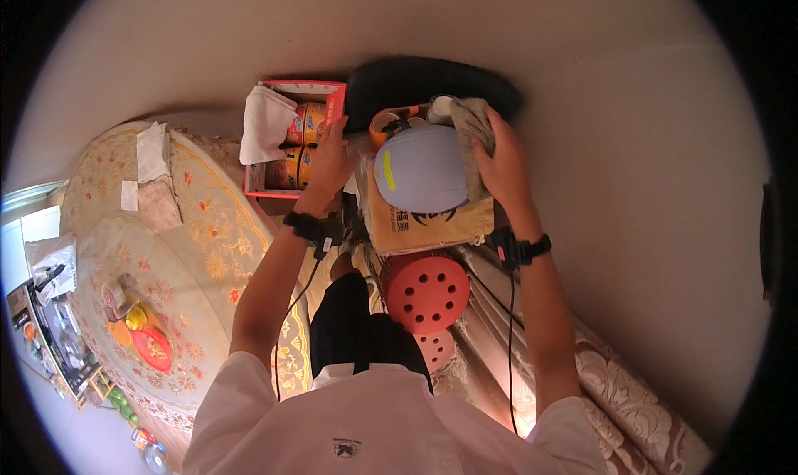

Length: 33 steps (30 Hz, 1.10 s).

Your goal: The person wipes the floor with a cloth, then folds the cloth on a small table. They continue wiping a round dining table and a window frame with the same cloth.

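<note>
My left hand [332, 161] is against the right side of a red-and-white open box [256, 179]. Its fingers are mostly turned away from view. Inside the box stand several orange and red cup-shaped packages [312, 126], and a white cloth [268, 124] hangs over its left edge. On the right, my right hand [507, 172] is closed around a grey-brown cloth [474, 130]. This cloth lies against a light grey cap [422, 169] with a yellow-green mark. Under the cap is a tan cloth bag [428, 230] with dark print.
A dark chair back [432, 80] rises behind the bag. Nearer are red round stools [428, 294] with holes. To the left stands a table with a floral cloth [212, 251], bearing folded cloths [156, 180] and a red dish [153, 349]. Patterned curtain fabric [623, 383] is lower right.
</note>
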### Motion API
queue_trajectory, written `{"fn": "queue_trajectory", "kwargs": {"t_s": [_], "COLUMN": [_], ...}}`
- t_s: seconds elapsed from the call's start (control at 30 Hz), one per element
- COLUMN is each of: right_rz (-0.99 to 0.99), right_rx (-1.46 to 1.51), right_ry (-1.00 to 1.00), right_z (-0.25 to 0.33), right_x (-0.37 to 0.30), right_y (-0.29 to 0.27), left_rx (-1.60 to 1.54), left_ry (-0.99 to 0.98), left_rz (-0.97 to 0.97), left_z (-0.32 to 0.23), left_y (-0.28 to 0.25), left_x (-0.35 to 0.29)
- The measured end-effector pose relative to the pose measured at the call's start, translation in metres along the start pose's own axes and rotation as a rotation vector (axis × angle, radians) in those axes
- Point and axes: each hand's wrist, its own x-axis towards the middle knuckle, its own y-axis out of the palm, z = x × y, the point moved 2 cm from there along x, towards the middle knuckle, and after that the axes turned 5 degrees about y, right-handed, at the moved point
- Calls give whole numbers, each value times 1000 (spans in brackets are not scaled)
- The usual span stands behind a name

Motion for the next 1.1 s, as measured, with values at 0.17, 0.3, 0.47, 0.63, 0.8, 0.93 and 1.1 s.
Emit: {"fn": "queue_trajectory", "kwargs": {"t_s": [0.17, 0.3, 0.47, 0.63, 0.8, 0.93, 1.1], "right_rz": [185, 122, 149, 169, 373, 360, 405], "right_rx": [-219, -357, -457, -520, -638, -749, -771], "right_ry": [-128, -275, -415, -651, -652, -597, -633], "right_z": [28, 26, 49, 61, 59, 47, 57], "right_x": [94, 137, 169, 187, 186, 201, 200], "right_y": [65, 107, 153, 192, 186, 172, 165], "left_rx": [-6, -43, -60, -176, -330, -365, -393], "left_ry": [-253, -171, -21, -215, -288, -267, -290], "left_rz": [112, 84, 156, 5, -27, -32, -69], "left_z": [43, 49, 62, 45, 48, 58, 71], "left_y": [3, 8, 17, 32, 43, 44, 52], "left_x": [41, 39, 35, 65, 72, 70, 65]}}
